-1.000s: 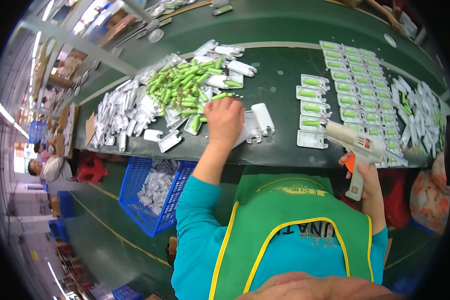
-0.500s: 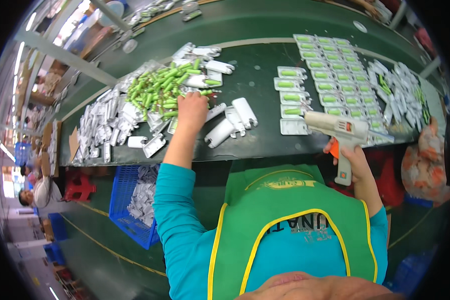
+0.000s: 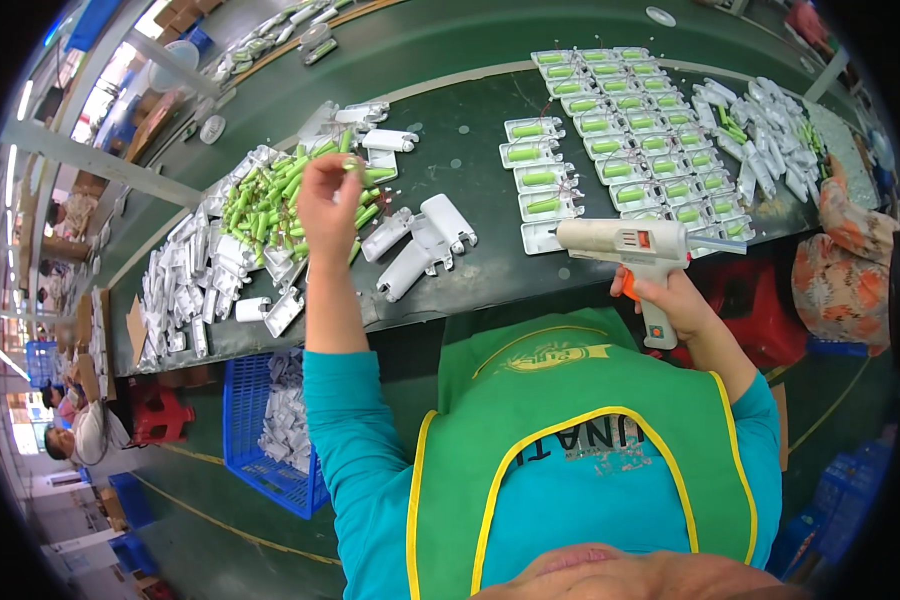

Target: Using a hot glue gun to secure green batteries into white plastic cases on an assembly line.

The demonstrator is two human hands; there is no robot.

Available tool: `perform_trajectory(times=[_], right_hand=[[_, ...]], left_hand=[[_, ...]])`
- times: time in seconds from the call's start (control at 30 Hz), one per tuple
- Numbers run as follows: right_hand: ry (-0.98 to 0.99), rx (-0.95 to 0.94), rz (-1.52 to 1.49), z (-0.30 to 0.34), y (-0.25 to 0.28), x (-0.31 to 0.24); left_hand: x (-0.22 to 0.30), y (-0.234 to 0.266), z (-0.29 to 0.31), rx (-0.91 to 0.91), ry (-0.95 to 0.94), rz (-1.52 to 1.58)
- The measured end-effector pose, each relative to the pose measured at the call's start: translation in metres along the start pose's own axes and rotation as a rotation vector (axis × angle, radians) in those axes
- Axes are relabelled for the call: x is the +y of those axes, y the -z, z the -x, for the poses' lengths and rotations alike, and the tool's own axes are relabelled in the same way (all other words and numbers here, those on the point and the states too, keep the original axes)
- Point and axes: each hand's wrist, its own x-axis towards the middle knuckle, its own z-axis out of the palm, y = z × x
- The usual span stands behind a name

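My left hand (image 3: 328, 205) is raised at the pile of green cylindrical batteries (image 3: 270, 200), fingers pinched together. A green battery shows at its fingertips, mostly hidden by them. My right hand (image 3: 678, 303) is wrapped round the handle of a white glue gun (image 3: 620, 240) with an orange trigger; a glue stick juts out of its back. The gun's nozzle is over a white plastic casing (image 3: 540, 238) at the near end of a short column. The other casings (image 3: 543, 205) in that column each hold a green battery with thin wires.
Several columns of battery-filled casings (image 3: 660, 143) stand to the right, and beyond them a loose heap of white parts (image 3: 770, 135). White casings (image 3: 175, 280) are heaped at the left; a few larger covers (image 3: 408, 270) lie mid-table. A blue basket (image 3: 245, 420) is below. Another person's patterned sleeve (image 3: 840, 285) is at far right.
My left hand has lifted from the pile, its fingers now around a green battery. The glue gun is now closer to the short column's near casing. The whole view has shifted slightly.
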Motion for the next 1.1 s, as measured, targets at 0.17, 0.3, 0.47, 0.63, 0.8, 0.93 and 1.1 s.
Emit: perform_trajectory(times=[0.17,0.3,0.47,0.63,0.8,0.93,1.1], right_hand=[[0.002,-0.056,0.024,-0.010,-0.002,-0.001],[0.032,-0.037,0.036,-0.016,-0.001,0.004],[-0.005,0.004,0.129,-0.012,0.012,0.005],[-0.007,0.035,0.146,-0.005,0.014,0.000],[-0.020,-0.008,0.086,-0.004,0.025,0.008],[-0.067,0.007,0.001,0.003,0.020,-0.012],[-0.025,0.048,-0.044,0.009,0.019,-0.011]], left_hand=[[0.010,-0.070,0.059,-0.274,0.378,0.302],[-0.003,-0.094,0.101,-0.319,0.739,0.583],[-0.013,-0.104,0.121,-0.299,0.810,0.629],[-0.014,-0.119,0.125,-0.449,0.439,0.060],[-0.014,-0.114,0.134,-0.548,-0.179,-0.697],[-0.014,-0.117,0.132,-0.485,-0.236,-0.660],[-0.005,-0.148,0.109,-0.453,-0.264,-0.579]])
